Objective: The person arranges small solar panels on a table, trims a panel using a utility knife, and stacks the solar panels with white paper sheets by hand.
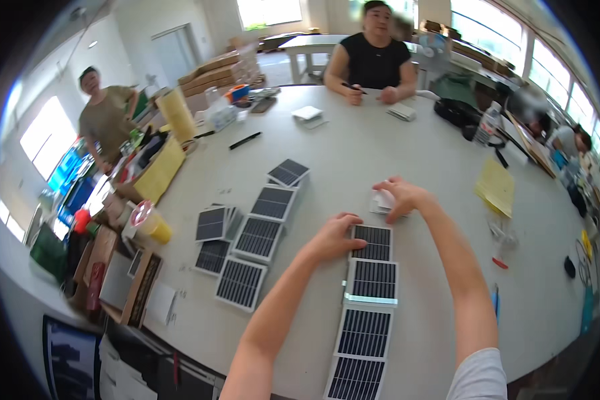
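Observation:
A row of small dark solar panels (pixel 363 331) with white edges runs down the table before me. At its far end, my left hand (pixel 335 239) holds the left side of a solar panel (pixel 375 243), thumb on its face. Just beyond, my right hand (pixel 405 197) curls its fingers and thumb around a small stack of white square pieces (pixel 381 202); their other faces are hidden. A shiny pale strip (pixel 371 300) crosses the lower edge of the second panel. To the left lie another row of panels (pixel 257 238) and a smaller overlapping pile (pixel 211 224).
Across the white table (pixel 433 167) sits a person in black (pixel 377 63) with a pen. A yellow-filled cup (pixel 155 223) and cardboard boxes (pixel 123 283) stand left. A black marker (pixel 245 141) lies farther back. A water bottle (pixel 488 123) and yellow sheet (pixel 495 187) are right.

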{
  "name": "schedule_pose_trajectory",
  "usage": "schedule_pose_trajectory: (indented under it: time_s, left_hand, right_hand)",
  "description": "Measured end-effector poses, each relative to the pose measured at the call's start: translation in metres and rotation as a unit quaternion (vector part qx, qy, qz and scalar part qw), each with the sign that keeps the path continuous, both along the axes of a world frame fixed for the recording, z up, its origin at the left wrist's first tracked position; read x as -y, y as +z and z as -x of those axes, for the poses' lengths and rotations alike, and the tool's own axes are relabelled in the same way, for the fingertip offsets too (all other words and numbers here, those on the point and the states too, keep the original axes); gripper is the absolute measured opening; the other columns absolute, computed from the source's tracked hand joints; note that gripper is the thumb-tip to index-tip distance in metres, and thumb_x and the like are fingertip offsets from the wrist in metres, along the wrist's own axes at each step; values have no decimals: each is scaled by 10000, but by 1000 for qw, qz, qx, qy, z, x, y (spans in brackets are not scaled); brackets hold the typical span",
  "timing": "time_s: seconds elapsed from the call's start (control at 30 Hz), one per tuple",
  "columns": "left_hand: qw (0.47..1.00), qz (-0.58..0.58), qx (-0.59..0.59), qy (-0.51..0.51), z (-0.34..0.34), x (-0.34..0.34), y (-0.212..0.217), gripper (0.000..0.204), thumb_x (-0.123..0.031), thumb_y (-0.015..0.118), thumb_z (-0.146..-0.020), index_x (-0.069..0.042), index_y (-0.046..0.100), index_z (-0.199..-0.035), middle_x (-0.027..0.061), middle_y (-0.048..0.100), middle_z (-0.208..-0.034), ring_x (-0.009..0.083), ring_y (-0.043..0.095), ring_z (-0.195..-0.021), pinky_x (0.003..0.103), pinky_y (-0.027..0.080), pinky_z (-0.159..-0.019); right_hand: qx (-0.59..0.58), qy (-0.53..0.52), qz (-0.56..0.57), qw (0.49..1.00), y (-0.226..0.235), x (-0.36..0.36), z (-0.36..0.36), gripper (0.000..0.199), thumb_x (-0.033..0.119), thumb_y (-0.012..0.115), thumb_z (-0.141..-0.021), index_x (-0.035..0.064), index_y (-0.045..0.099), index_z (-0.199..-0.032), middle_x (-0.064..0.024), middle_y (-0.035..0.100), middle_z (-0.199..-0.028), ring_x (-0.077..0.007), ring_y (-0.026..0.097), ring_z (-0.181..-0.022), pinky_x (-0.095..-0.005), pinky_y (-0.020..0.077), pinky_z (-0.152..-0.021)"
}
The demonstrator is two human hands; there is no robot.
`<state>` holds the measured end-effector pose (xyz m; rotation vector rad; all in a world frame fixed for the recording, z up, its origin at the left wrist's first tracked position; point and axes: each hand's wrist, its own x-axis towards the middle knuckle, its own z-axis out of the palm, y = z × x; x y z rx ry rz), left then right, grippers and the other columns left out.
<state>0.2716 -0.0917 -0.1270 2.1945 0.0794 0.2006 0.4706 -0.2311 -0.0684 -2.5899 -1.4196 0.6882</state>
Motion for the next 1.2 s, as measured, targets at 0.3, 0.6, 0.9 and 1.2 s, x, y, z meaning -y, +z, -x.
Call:
schedule_pose_trajectory:
  time_s: [0.3, 0.6, 0.9, 1.2]
  left_hand:
    - [999, 2, -9, -45, -26, 41, 5, 513, -215, 730, -747, -49, 542, -1195, 100, 484, -1259, 239, 467, -1157, 335, 388, -988]
    - [998, -23, 46, -41, -10, 18, -13, 530, -282, 742, -726, -25, 554, -1150, 148, 513, -1210, 296, 427, -1195, 363, 363, -1007]
    - [996, 41, 62, -52, -47, 39, -28, 560, -235, 798, -596, -8, 590, -1065, 165, 514, -1167, 332, 422, -1160, 374, 375, -987]
    - [998, 4, 48, -50, -76, 45, -10, 706, -265, 821, -555, -24, 572, -1170, 183, 509, -1189, 322, 445, -1164, 390, 414, -955]
  right_hand:
    - [22, -91, 37, 995, 4, 32, -12, 652, 222, 764, -553, 311, 549, -1162, -103, 350, -1362, -327, 369, -1257, -435, 406, -990]
    - [81, -2, -77, 994, -15, 10, -7, 855, 341, 808, -533, 267, 448, -1305, -159, 274, -1455, -350, 212, -1367, -465, 260, -1089]
    - [440, 184, -246, 844, -72, 165, 68, 462, 415, 384, -949, 54, 520, -1204, -104, 587, -1079, -281, 552, -944, -438, 458, -746]
    - [175, -219, -27, 960, -3, 186, 29, 478, 386, 408, -938, 123, 420, -1338, -33, 433, -1369, -339, 414, -1228, -479, 395, -922]
